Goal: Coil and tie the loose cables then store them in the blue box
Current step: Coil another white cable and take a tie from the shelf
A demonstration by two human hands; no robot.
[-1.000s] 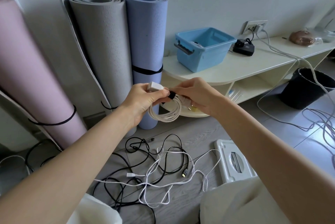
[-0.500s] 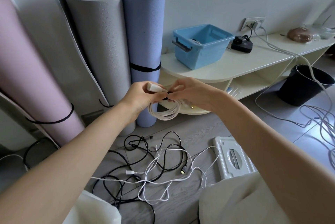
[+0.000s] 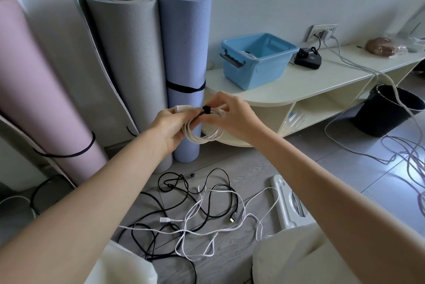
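Left hand (image 3: 171, 126) grips the coiled white cable (image 3: 202, 133) at its top, plug end poking out past the fingers. Right hand (image 3: 232, 114) pinches the black tie strap (image 3: 205, 109) round the bundle; looks like the tie is mid-fastening, not confirmed closed. Coil is held in the air, just in front of the low shelf (image 3: 299, 87). Blue box (image 3: 257, 59) sits on that shelf, something pale already inside, can't tell what. Left to do: tangle of black and white cables (image 3: 195, 212) on the floor, uncoiled. Judgement: early-to-mid task.
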